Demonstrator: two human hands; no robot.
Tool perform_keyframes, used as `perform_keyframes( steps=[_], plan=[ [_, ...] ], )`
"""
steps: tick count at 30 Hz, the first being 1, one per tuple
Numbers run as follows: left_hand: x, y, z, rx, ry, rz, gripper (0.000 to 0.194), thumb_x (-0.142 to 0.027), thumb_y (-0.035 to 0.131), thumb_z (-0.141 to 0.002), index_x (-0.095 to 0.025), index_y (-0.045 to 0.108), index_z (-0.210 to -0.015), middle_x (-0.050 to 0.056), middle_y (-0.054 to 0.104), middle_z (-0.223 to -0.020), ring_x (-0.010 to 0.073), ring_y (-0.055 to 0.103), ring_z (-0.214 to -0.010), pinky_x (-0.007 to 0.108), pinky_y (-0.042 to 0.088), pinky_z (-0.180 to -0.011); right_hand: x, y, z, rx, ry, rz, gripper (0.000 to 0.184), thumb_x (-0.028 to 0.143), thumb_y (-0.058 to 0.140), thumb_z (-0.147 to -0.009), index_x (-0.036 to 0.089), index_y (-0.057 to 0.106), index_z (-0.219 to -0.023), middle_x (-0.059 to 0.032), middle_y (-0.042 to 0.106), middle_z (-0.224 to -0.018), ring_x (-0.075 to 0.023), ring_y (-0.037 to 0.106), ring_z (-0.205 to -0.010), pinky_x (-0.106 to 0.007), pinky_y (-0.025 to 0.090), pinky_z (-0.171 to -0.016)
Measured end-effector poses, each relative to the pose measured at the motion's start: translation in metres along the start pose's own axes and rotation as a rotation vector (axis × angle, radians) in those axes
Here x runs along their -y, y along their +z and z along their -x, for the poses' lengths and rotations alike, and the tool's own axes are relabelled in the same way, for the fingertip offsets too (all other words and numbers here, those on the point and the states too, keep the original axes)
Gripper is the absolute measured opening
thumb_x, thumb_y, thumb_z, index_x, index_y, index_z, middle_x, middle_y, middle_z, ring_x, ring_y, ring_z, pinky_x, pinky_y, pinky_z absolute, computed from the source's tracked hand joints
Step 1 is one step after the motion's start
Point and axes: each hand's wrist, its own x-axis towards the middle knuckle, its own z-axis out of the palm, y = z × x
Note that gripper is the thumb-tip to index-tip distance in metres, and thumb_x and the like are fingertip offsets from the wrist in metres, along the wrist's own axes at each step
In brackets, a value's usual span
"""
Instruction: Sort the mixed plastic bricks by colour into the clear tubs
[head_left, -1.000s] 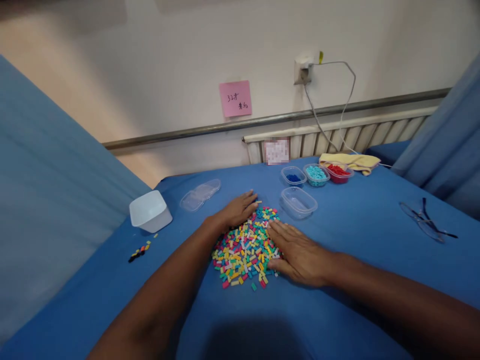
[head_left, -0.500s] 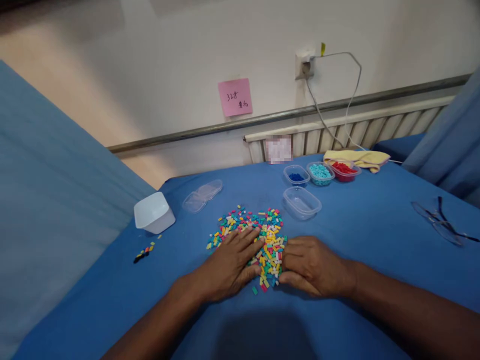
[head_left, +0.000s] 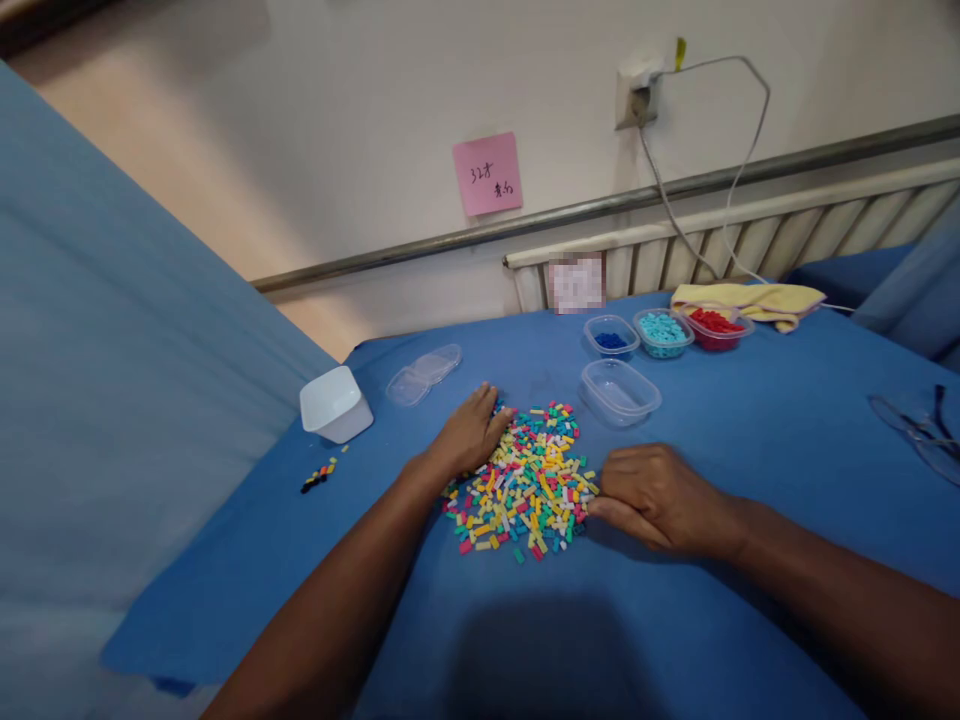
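— What do the hands frame on the blue-clothed desk (head_left: 675,620)?
— A heap of small multicoloured plastic bricks (head_left: 525,480): left hand (head_left: 469,435) flat, fingers spread, at its ten o'clock edge; right hand (head_left: 660,495) curled loosely at three o'clock, gripping nothing visible.
— Beyond?
— An empty clear plastic tub (head_left: 619,392) at one o'clock.

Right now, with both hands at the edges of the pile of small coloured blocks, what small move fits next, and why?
Probably the right hand picks one piece from the pile of small coloured plastic blocks: its curled fingers touch the pile's right edge, the left hand lies flat on the far-left edge, and the empty clear plastic tub stands just beyond.
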Motion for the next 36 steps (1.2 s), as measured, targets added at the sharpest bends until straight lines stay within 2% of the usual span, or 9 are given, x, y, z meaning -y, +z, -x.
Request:
perform_keyframes(
  steps=[5,10,14,17,21,26,28,33,36],
  plan=[
    [-0.021,-0.006,-0.002,0.097,0.183,0.050,0.092,-0.070,0.018,-0.113,-0.002,0.038,-0.172,0.020,0.029,-0.180,0.0305,0.027,-0.170,0.044,0.019,-0.140,-0.004,-0.003,0.001,-0.011,0.020,0.031,0.050,0.038,0.049,-0.119,0.021,0.058,-0.073,0.0016,0.058,-0.067,-0.0140,0.049,-0.061,-0.035,0.031,-0.064],
    [-0.053,-0.011,0.016,0.101,0.238,-0.112,0.086,-0.070,0.026,-0.115,-0.011,0.035,-0.176,0.017,0.021,-0.183,0.0368,0.020,-0.171,0.060,0.017,-0.139,-0.003,0.001,0.001,0.009,0.017,0.010,0.049,0.039,0.051,-0.118,0.021,0.058,-0.073,0.0010,0.060,-0.068,-0.0137,0.050,-0.061,-0.035,0.032,-0.065],
    [-0.087,-0.009,0.009,0.118,0.327,-0.115,0.083,-0.069,0.034,-0.115,-0.013,0.033,-0.177,0.015,0.017,-0.184,0.0358,0.017,-0.172,0.060,0.017,-0.139,-0.003,0.002,0.001,0.007,0.001,0.023,0.046,0.036,0.051,-0.118,0.021,0.059,-0.075,0.0006,0.062,-0.069,-0.0142,0.052,-0.061,-0.034,0.034,-0.065],
    [-0.106,-0.003,0.012,0.163,0.349,-0.113,0.092,-0.073,0.035,-0.113,-0.008,0.027,-0.178,0.018,0.012,-0.184,0.0382,0.013,-0.172,0.062,0.016,-0.139,-0.007,-0.004,0.003,-0.060,-0.019,0.067,0.043,0.031,0.052,-0.117,0.022,0.059,-0.076,0.0011,0.061,-0.067,-0.0151,0.053,-0.061,-0.034,0.036,-0.065],
    [-0.117,0.011,0.043,0.178,0.480,-0.074,0.086,-0.070,0.024,-0.116,-0.010,0.029,-0.177,0.014,0.014,-0.184,0.0325,0.010,-0.173,0.056,0.010,-0.141,-0.018,-0.022,0.007,-0.228,0.021,0.144,0.037,0.023,0.053,-0.114,0.024,0.056,-0.077,-0.0002,0.060,-0.067,-0.0176,0.055,-0.062,-0.035,0.041,-0.064],
    [-0.111,0.013,0.085,0.186,0.464,-0.053,0.080,-0.065,0.022,-0.118,-0.015,0.024,-0.179,0.007,0.007,-0.186,0.0255,0.005,-0.174,0.050,0.007,-0.142,-0.041,-0.033,0.012,-0.357,0.246,0.282,0.015,0.030,0.060,-0.112,0.023,0.070,-0.104,-0.0097,0.080,-0.101,-0.0279,0.074,-0.094,-0.045,0.057,-0.088],
    [-0.103,0.007,0.091,0.188,0.413,-0.082,0.078,-0.065,0.021,-0.118,-0.017,0.024,-0.180,0.004,0.007,-0.186,0.0247,0.003,-0.174,0.051,0.005,-0.142,-0.052,-0.030,0.014,-0.367,0.303,0.320,0.019,0.037,0.061,-0.111,0.023,0.073,-0.117,-0.0130,0.081,-0.116,-0.0328,0.075,-0.110,-0.052,0.059,-0.099],
    [-0.069,-0.006,0.074,0.166,0.141,-0.169,0.077,-0.062,0.020,-0.118,-0.015,0.020,-0.180,0.005,0.007,-0.186,0.0277,0.006,-0.174,0.057,0.009,-0.141,-0.075,-0.016,0.022,-0.286,0.438,0.343,0.043,0.052,0.061,-0.108,0.020,0.073,-0.136,-0.0204,0.069,-0.149,-0.0414,0.065,-0.138,-0.064,0.054,-0.116],
    [-0.045,-0.007,0.052,0.139,0.074,-0.146,0.077,-0.059,0.019,-0.118,-0.012,0.021,-0.180,0.009,0.008,-0.186,0.0289,0.010,-0.174,0.054,0.014,-0.141,-0.083,-0.010,0.027,-0.290,0.519,0.297,0.053,0.057,0.055,-0.110,0.018,0.070,-0.143,-0.0228,0.065,-0.155,-0.0419,0.061,-0.146,-0.065,0.050,-0.122]
  ],
)
